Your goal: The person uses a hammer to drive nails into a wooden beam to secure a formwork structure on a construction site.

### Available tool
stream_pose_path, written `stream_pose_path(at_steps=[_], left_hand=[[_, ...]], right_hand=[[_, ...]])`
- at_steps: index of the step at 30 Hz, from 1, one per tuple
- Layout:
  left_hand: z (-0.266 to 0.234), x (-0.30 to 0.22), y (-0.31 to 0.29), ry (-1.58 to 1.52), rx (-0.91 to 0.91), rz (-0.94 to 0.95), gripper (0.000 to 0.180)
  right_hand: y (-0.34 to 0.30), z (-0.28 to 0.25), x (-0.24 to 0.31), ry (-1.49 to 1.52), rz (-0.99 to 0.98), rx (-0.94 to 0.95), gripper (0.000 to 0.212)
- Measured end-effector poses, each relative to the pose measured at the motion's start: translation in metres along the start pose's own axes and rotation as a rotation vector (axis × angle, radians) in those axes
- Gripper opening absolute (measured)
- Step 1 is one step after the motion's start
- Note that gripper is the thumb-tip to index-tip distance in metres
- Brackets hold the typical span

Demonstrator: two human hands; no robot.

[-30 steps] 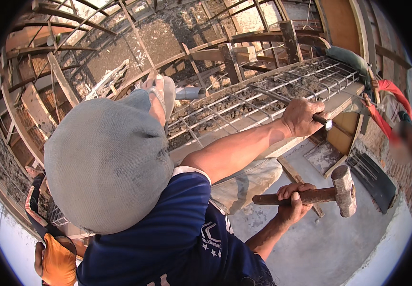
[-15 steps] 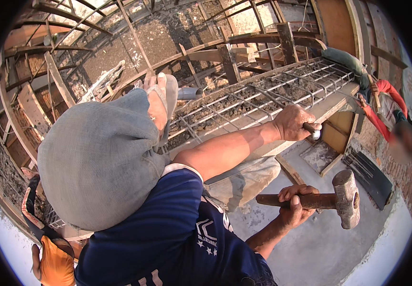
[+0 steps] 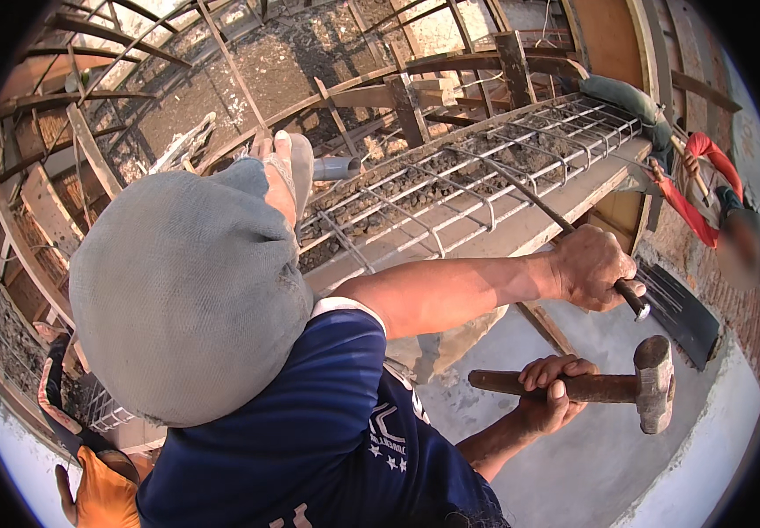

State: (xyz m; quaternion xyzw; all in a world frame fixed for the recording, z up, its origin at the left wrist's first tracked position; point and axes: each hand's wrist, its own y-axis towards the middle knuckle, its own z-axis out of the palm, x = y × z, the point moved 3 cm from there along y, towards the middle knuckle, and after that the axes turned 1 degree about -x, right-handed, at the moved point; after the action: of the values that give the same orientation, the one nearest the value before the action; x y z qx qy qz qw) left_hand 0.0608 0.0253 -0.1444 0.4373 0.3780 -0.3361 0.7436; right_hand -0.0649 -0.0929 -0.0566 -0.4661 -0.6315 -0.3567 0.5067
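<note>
My left hand point(image 3: 595, 268) is closed round a long dark steel bar point(image 3: 549, 211). The bar's blunt bright end sticks out below my fist, and its far part slants down into the rebar cage point(image 3: 490, 211). In my right hand point(image 3: 556, 387) is a sledgehammer point(image 3: 609, 388), gripped midway along its wooden handle with its worn metal head to the right. The hammer head sits a little below the bar's end, apart from it. Rubble or rough concrete shows between the cage's rods. Where the bar's tip rests, I cannot make out.
My bent knee in grey trousers point(image 3: 190, 299) fills the left, with my sandalled foot point(image 3: 283, 167) by the cage. At right, a person in red sleeves point(image 3: 692, 207) grips a wooden handle. Another in orange point(image 3: 105, 493) is at lower left. Timber formwork point(image 3: 411, 110) stands behind.
My left hand and the bar have moved right and toward me, drawing more of the bar out of the cage. The hammer has shifted slightly right and down, still in my right hand.
</note>
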Motion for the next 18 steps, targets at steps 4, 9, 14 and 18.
stream_pose_path(at_steps=[4, 9, 14, 18], left_hand=[[0.004, 0.054, -0.019, 0.041, -0.032, -0.023, 0.042], [-0.009, 0.118, -0.043, 0.044, 0.076, -0.06, 0.041], [-0.01, 0.131, -0.049, 0.022, 0.074, -0.01, 0.044], [-0.009, 0.118, -0.043, 0.007, 0.059, -0.028, 0.042]], right_hand=[[-0.005, -0.007, -0.002, 0.031, 0.004, -0.08, 0.032], [-0.015, -0.008, -0.009, 0.062, 0.009, -0.116, 0.032], [-0.014, -0.014, -0.01, 0.07, 0.004, -0.133, 0.032], [0.002, -0.022, 0.015, 0.019, -0.095, -0.106, 0.032]])
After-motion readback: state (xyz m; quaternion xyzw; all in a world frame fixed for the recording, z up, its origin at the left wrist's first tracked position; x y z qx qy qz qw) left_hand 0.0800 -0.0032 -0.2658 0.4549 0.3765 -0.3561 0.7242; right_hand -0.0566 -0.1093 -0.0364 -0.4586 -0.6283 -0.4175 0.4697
